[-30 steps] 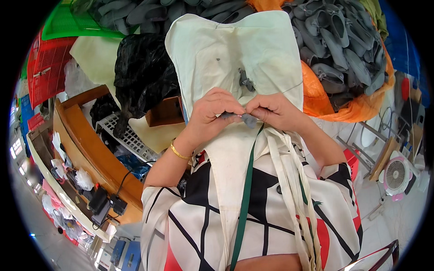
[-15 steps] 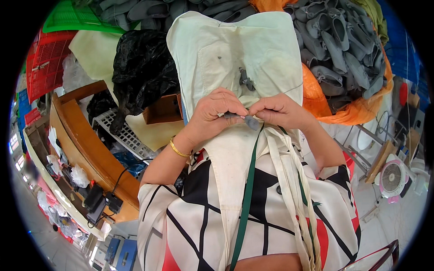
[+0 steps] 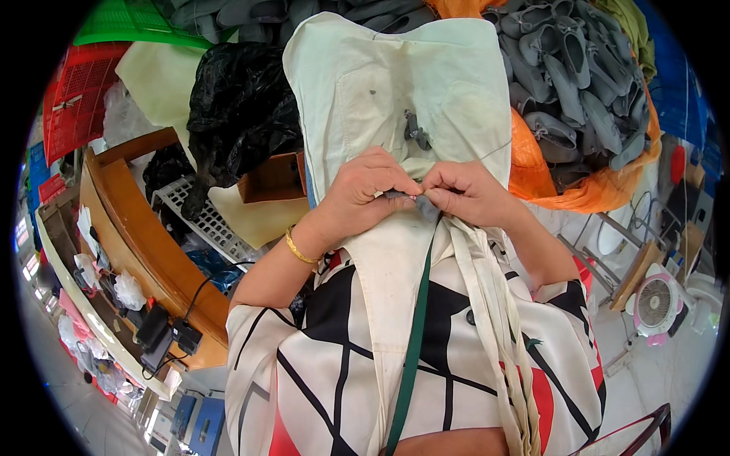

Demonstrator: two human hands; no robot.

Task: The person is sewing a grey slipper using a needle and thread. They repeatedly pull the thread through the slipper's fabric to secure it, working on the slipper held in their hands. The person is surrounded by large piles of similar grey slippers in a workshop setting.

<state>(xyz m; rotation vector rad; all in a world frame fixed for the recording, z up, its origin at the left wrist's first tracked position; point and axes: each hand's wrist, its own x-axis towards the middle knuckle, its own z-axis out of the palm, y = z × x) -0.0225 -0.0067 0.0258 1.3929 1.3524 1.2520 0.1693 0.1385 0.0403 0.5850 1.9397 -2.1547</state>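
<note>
My left hand (image 3: 371, 188) is closed in a pinch on a small grey fabric piece (image 3: 426, 209), just above my lap. Most of that piece is hidden behind the fingers. Thumb and forefinger of my right hand (image 3: 465, 193) are pressed together, meeting the left fingertips at the piece; what they grip is too small to make out. Beyond both hands, a few small dark grey fabric scraps (image 3: 415, 130) lie on the white apron (image 3: 357, 83) spread over my lap. A gold bracelet (image 3: 298, 247) circles my left wrist.
At the far right, an orange sack (image 3: 563, 194) holds many grey shoes (image 3: 582, 99). More grey shoes (image 3: 258, 11) lie at the back. On the left are a black plastic bag (image 3: 239, 114), a white crate (image 3: 213, 220) and a wooden table (image 3: 156, 228). A fan (image 3: 655, 304) stands right.
My right fingertips have moved up and left, against the left ones. The grey piece, which stuck out below the fingers, is now more covered by them.
</note>
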